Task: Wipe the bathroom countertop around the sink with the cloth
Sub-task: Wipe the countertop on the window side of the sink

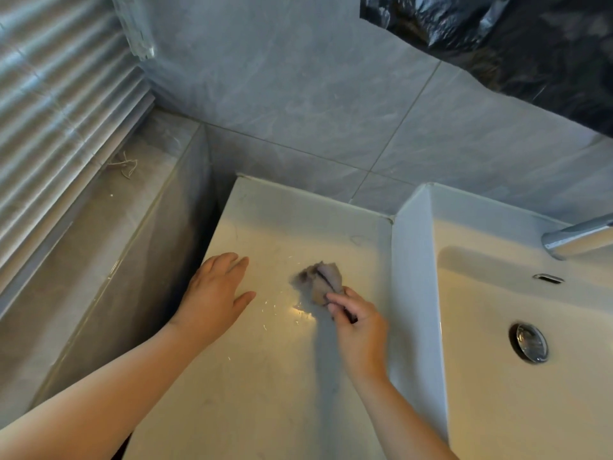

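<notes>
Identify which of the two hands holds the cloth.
The right hand, beside the sink, grips the cloth; the left hand rests flat on the countertop, holding nothing.

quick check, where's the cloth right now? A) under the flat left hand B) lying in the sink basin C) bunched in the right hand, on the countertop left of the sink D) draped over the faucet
C: the right hand pinches the bunched cloth on the countertop, left of the sink, while the left hand rests flat and apart from it.
</notes>
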The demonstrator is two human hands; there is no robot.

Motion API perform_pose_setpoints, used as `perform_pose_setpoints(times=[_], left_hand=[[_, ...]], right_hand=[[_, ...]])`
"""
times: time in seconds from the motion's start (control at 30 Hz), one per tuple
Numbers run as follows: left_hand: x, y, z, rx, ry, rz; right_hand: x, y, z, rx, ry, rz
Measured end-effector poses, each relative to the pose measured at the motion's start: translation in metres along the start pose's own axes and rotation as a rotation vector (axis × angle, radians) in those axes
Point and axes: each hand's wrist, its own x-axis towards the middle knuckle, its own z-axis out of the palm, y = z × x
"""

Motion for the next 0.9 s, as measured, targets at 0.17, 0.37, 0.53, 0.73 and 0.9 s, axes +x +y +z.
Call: perform_pose_setpoints(times=[0.17,0.37,0.53,0.73,0.9], left_hand=[[-0.027,-0.004,-0.002,-0.047,0.059,0.014],[-0.042,-0.013,-0.001,-0.007,0.024,-0.025],[-0.049,-0.021,-0.001,-0.012,0.049,-0.05],[-0.065,-0.027,0.003,-0.015,-0.016,-0.117],[-0.068,-0.026,0.007,-0.089,-0.039,-0.131]], right_hand=[[0.054,-0.017,-0.013,-0.016,0.099,-0.05],[0.074,-0.001,0.018,-0.182,0.03,-0.039],[0.038,-0.001,0.03,-0.128,-0.011,-0.076],[0.003,-0.007,0.033,0.017,-0.133,-0.007],[0.023,-0.028,0.019,0.232,-0.101,0.104]])
